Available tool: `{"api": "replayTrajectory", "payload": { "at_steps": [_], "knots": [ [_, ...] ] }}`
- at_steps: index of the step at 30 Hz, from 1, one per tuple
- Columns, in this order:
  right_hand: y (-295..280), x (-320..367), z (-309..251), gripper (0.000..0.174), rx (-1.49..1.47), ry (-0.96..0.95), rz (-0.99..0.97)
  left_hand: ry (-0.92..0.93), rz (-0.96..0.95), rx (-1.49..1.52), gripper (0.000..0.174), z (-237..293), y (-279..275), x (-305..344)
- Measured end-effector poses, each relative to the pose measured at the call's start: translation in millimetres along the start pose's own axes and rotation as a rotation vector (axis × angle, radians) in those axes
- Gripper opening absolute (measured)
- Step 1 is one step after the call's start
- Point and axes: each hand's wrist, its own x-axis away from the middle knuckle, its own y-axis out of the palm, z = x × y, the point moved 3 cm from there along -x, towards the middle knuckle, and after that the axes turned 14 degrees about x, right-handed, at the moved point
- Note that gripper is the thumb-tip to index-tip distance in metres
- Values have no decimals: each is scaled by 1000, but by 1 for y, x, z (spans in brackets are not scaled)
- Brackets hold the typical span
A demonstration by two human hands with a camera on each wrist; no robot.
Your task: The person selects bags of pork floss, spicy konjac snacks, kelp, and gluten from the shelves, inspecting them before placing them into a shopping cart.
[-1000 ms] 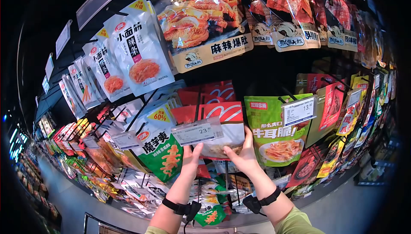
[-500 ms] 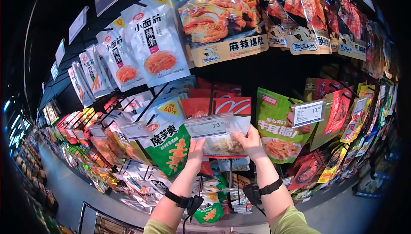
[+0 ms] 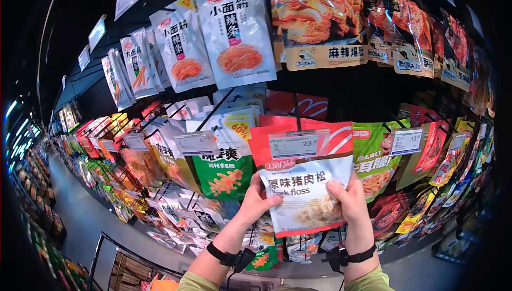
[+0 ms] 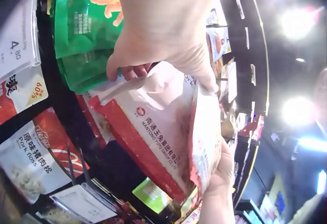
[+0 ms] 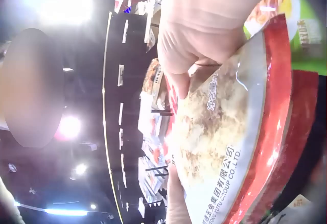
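A red and white pork floss bag point(image 3: 306, 197) is between my two hands, its front turned to me in the head view. My left hand point(image 3: 260, 201) grips the bag's left side, thumb on the front and fingers behind. On the opposite side my right hand point(image 3: 352, 197) pinches it the same way. A clear-cased price tag point(image 3: 300, 145) overlaps the bag's red top. From the left wrist, the bag point(image 4: 153, 106) shows creased white plastic beneath the left hand point(image 4: 163, 35). The right wrist view has the right hand point(image 5: 204, 35) at the bag's floss-pictured lower part point(image 5: 214, 127).
Green-and-white snack bags point(image 3: 225, 176) hang left of the pork floss, a bright green pouch point(image 3: 376, 158) right. Above are large spicy tripe bags point(image 3: 320, 24) and white snack packs point(image 3: 237, 30). Another red bag point(image 3: 288, 103) hangs behind. A cart's edge point(image 3: 106, 248) shows lower left.
The pork floss bag has come out toward me and its printed front now shows below the price tag. Both hands moved right in the head view with it, and the left thumb now lies on its front.
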Motion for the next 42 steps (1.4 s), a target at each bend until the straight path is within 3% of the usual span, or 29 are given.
{"api": "replayTrajectory", "payload": {
  "at_steps": [2, 4, 16, 22, 27, 31, 33, 35, 37, 38, 39, 41, 42],
  "knots": [
    [-1, 9, -6, 39, -15, 31, 21, -2, -7, -1, 79, 2, 4, 9],
    [7, 18, -22, 41, -39, 48, 45, 112, 10, 16, 73, 8, 13, 20],
    [29, 60, -53, 44, -104, 26, 161, 91, 7, 50, 61, 45, 45, 76],
    [42, 86, -13, 41, -118, 231, 104, -77, 138, -21, 62, 28, 17, 115],
    [86, 100, 10, 40, -154, 367, 29, -84, 216, 91, 68, 48, -26, 158],
    [143, 102, 32, 40, -194, 473, -196, -305, 55, 184, 72, 50, -77, 217],
    [184, 107, 43, 42, -220, 542, -324, -246, 194, 395, 87, 69, -76, 249],
    [220, 112, 59, 41, -256, 580, -413, -212, 263, 500, 86, 65, -91, 289],
    [266, 121, 72, 39, -283, 671, -554, -158, 313, 612, 73, 63, -104, 333],
    [288, 129, 85, 38, -286, 731, -663, -187, 491, 572, 77, 61, -110, 360],
    [310, 140, 97, 38, -286, 793, -771, -157, 539, 578, 77, 63, -110, 381],
    [353, 164, 111, 39, -282, 862, -921, -42, 857, 633, 67, 68, -114, 424],
    [374, 179, 112, 42, -270, 910, -1086, -6, 1000, 694, 57, 53, -121, 453]
  ]
}}
